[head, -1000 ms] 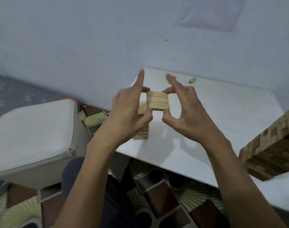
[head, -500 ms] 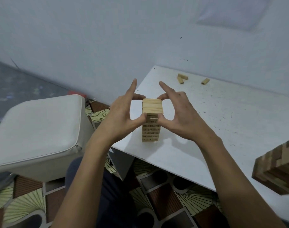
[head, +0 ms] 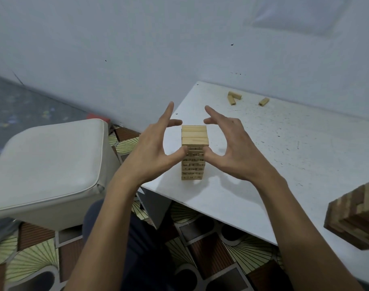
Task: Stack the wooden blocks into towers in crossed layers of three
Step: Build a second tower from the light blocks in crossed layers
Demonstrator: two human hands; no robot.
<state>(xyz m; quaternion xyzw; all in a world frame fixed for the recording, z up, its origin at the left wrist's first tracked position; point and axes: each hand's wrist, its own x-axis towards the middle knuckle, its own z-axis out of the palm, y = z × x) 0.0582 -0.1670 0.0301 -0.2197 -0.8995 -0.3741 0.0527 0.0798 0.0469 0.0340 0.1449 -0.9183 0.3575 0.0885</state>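
left hand (head: pixel 156 148) is released: fingers spread, holding nothing, only the thumb tip resting against the near left edge of the tower (head: pixel 193 164) just under its top layer. right hand (head: pixel 232 148) mirrors it on the right edge, also empty. a second ago both hands pinched a set of three blocks between them in the air, clear of the stack. half a second ago that set was down on the tower with fingertips on its ends. now the top layer (head: pixel 194 135) sits unsupported and the curled fingers stand just off its far corners — placed and let go. the three blocks lie side by side and read square to the stack; whether they cross the course below cannot be confirmed from this angle. the tower stands upright near the front left corner of the table (head: pixel 284 175). judgement: this layer is complete and the thumbs are checking alignment. three loose blocks (head: pixel 235 96) lie well apart at the far side — probably the next layer. a dark wooden tower (head: pixel 356 217) stands at the right edge.
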